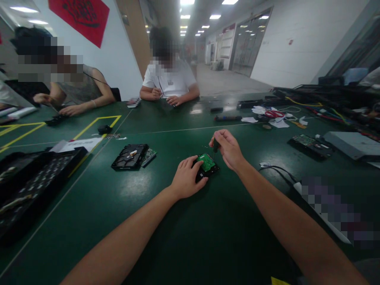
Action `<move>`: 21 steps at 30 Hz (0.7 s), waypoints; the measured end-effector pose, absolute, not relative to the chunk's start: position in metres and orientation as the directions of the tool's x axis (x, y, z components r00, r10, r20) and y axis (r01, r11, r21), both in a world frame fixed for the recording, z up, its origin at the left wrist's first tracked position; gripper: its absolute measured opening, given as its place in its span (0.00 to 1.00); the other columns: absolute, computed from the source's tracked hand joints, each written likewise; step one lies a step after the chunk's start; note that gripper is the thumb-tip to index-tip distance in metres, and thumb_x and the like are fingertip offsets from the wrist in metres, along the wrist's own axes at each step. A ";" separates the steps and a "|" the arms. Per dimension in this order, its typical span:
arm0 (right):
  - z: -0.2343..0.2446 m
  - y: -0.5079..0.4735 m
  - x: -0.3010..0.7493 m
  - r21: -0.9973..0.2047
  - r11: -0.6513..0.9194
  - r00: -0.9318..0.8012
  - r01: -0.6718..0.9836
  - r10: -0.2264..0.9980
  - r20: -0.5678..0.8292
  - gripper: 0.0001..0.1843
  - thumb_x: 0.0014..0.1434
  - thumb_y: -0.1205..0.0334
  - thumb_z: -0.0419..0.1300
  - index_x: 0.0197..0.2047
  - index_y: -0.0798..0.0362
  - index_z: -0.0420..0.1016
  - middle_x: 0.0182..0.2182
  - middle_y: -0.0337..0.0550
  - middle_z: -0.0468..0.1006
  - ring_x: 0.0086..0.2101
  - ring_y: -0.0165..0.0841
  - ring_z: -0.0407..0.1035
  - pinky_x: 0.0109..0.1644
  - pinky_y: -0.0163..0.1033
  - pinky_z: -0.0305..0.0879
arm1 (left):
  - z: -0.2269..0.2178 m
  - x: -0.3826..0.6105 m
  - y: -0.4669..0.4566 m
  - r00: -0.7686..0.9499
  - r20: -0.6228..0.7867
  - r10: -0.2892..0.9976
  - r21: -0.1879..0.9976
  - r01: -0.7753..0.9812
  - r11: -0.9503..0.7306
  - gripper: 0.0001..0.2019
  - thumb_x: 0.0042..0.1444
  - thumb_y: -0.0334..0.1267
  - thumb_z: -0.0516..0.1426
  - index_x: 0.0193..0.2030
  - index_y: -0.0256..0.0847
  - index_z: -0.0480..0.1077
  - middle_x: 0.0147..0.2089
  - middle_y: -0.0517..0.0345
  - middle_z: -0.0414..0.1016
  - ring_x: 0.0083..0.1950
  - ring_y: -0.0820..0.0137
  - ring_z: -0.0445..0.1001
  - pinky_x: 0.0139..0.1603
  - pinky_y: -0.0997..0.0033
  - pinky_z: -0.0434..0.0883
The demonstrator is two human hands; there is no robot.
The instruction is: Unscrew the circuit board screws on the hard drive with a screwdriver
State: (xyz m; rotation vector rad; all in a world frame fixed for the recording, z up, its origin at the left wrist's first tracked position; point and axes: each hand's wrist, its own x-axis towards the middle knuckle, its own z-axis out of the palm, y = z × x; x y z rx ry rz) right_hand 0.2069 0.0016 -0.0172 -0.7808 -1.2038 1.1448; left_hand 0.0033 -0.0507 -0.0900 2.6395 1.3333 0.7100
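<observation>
While the right hand (228, 148) pinches the dark handle of a small screwdriver (215, 146) between thumb and fingers, the thin shaft points down at the right part of a hard drive (208, 168); whether its tip touches is too fine to tell. The left hand (188, 177) lies spread on the left side of the hard drive, one finger over its green circuit board (206, 162) and the thumb at its near edge; whether it squeezes the edges, I cannot tell. The hard drive lies flat, board up, on the green tabletop (184, 233). A few tiny pieces lie just beyond it. Left of the hard drive, a black drive casing (130, 156) sits beside a loose circuit board (149, 157); farther left stands a black compartment tray (47, 184). Right of the hard drive, well apart, are another drive (311, 146) and a grey metal box (352, 144). Beyond it lie a dark cylindrical tool (228, 118) and a red cable coil (273, 114). Farther beyond, a co-worker in a white shirt (171, 79) sits across the table, another co-worker (81, 89) to the left.
</observation>
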 end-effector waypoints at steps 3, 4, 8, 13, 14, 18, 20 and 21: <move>-0.018 0.002 0.208 -0.927 0.273 -0.059 -0.256 0.953 0.297 0.20 0.59 0.39 0.71 0.38 0.47 0.76 0.31 0.37 0.78 0.34 0.32 0.73 0.40 0.38 0.69 | -0.090 0.003 -0.051 0.505 0.361 0.784 0.293 0.737 -0.610 0.32 0.62 0.53 0.62 0.70 0.43 0.66 0.74 0.40 0.62 0.74 0.45 0.62 0.73 0.38 0.62; -0.018 0.002 0.208 -0.927 0.267 -0.071 -0.262 0.953 0.295 0.20 0.59 0.39 0.70 0.39 0.47 0.77 0.31 0.37 0.78 0.34 0.32 0.73 0.41 0.39 0.69 | -0.090 0.003 -0.051 0.506 0.360 0.784 0.292 0.737 -0.610 0.32 0.63 0.54 0.62 0.70 0.42 0.66 0.74 0.40 0.62 0.74 0.45 0.62 0.73 0.38 0.62; -0.018 0.002 0.207 -0.917 0.259 -0.102 -0.302 0.948 0.302 0.20 0.63 0.38 0.66 0.40 0.47 0.81 0.33 0.40 0.78 0.35 0.34 0.74 0.43 0.40 0.71 | -0.090 0.003 -0.051 0.505 0.362 0.783 0.285 0.740 -0.609 0.32 0.63 0.54 0.62 0.70 0.42 0.66 0.74 0.40 0.62 0.74 0.45 0.62 0.73 0.39 0.63; -0.018 0.002 0.205 -0.898 0.258 -0.083 -0.355 0.949 0.306 0.22 0.63 0.36 0.64 0.37 0.47 0.80 0.30 0.38 0.75 0.32 0.34 0.72 0.42 0.41 0.70 | -0.090 0.003 -0.051 0.506 0.364 0.782 0.289 0.737 -0.611 0.32 0.63 0.54 0.61 0.70 0.41 0.66 0.74 0.39 0.62 0.74 0.45 0.62 0.73 0.39 0.62; -0.018 0.002 0.204 -0.897 0.248 -0.086 -0.365 0.951 0.298 0.23 0.63 0.35 0.64 0.35 0.47 0.78 0.29 0.38 0.74 0.32 0.34 0.72 0.43 0.42 0.70 | -0.090 0.003 -0.051 0.506 0.364 0.782 0.290 0.736 -0.611 0.33 0.63 0.54 0.61 0.70 0.41 0.66 0.74 0.39 0.62 0.74 0.45 0.62 0.73 0.39 0.62; -0.017 0.000 0.202 -0.899 0.235 -0.122 -0.370 0.947 0.298 0.25 0.64 0.33 0.62 0.32 0.47 0.74 0.25 0.35 0.70 0.30 0.33 0.70 0.45 0.43 0.71 | -0.090 0.004 -0.051 0.506 0.361 0.784 0.286 0.740 -0.609 0.32 0.63 0.54 0.61 0.70 0.42 0.66 0.74 0.40 0.62 0.74 0.45 0.63 0.73 0.39 0.62; -0.018 0.000 0.203 -0.902 0.261 -0.132 -0.345 0.938 0.322 0.22 0.64 0.36 0.64 0.32 0.47 0.74 0.25 0.35 0.70 0.30 0.33 0.70 0.44 0.41 0.70 | -0.090 0.004 -0.051 0.508 0.358 0.784 0.278 0.743 -0.609 0.33 0.63 0.54 0.62 0.69 0.41 0.66 0.74 0.39 0.62 0.74 0.45 0.62 0.73 0.39 0.62; -0.019 0.000 0.204 -0.903 0.273 -0.135 -0.332 0.934 0.332 0.21 0.64 0.39 0.65 0.33 0.47 0.74 0.26 0.35 0.72 0.31 0.32 0.71 0.43 0.40 0.69 | -0.090 0.004 -0.051 0.508 0.358 0.784 0.275 0.745 -0.608 0.33 0.63 0.54 0.61 0.69 0.40 0.66 0.74 0.38 0.62 0.74 0.45 0.62 0.73 0.40 0.62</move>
